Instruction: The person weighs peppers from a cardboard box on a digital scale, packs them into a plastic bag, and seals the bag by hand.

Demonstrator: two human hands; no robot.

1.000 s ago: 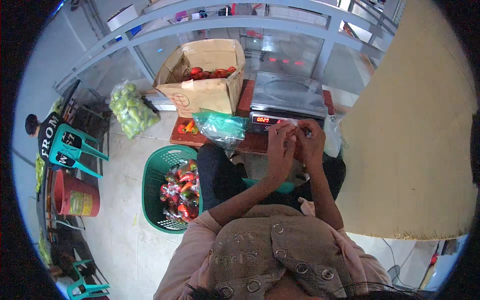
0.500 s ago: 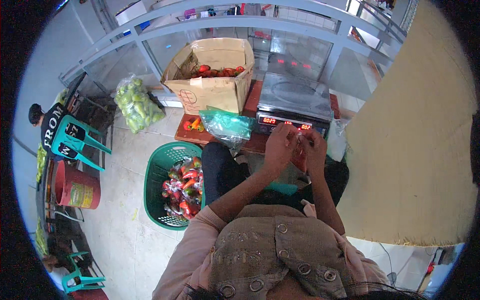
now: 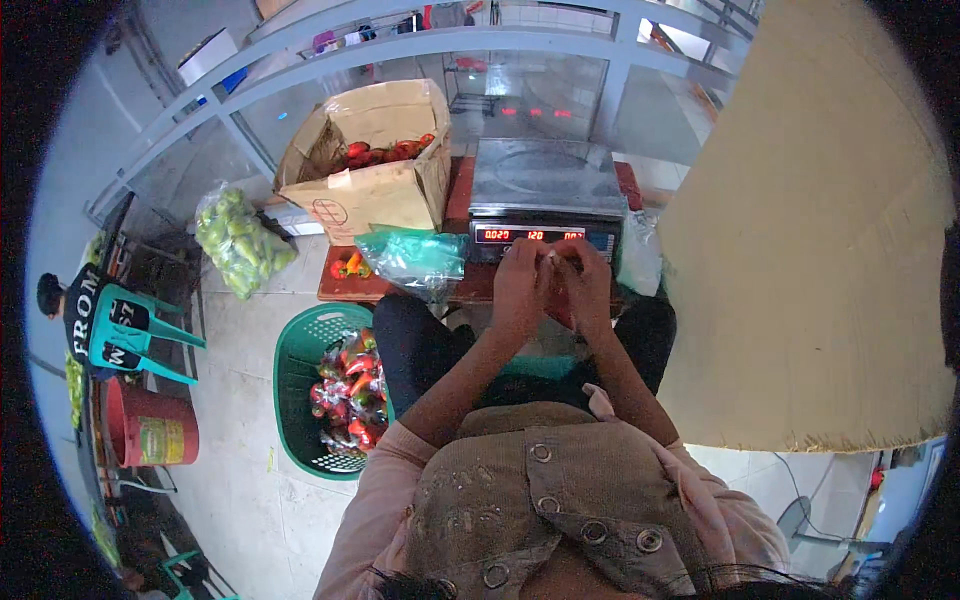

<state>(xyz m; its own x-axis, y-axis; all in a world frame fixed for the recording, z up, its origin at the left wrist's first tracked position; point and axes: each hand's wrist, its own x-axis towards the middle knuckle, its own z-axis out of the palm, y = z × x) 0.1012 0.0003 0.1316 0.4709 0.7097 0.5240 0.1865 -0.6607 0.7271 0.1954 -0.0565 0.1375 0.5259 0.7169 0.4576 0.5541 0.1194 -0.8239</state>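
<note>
My left hand point(image 3: 521, 287) and my right hand point(image 3: 584, 285) are close together just in front of the digital scale point(image 3: 547, 190). Both are closed, fingertips pinching the gathered top of a small clear plastic bag point(image 3: 561, 313). Something red shows inside the bag, mostly hidden behind my hands and wrists. The scale's pan holds nothing, and its red display is lit. Left of my hands, a sheaf of greenish clear plastic bags point(image 3: 412, 255) lies on the low red-brown bench point(image 3: 335, 287), beside a few loose red and orange peppers point(image 3: 350, 265).
A cardboard box point(image 3: 385, 200) of red peppers stands behind the plastic bags. By my left knee is a green basket point(image 3: 292, 400) with bagged peppers. Farther left are a bag of green peppers point(image 3: 240, 240), a red bucket point(image 3: 160, 425) and a seated person. A tan board point(image 3: 810, 270) rises at right.
The view has shifted, so the bench, box and scale sit farther left in it. My hands stay together in front of the scale, still pinching the bag's top.
</note>
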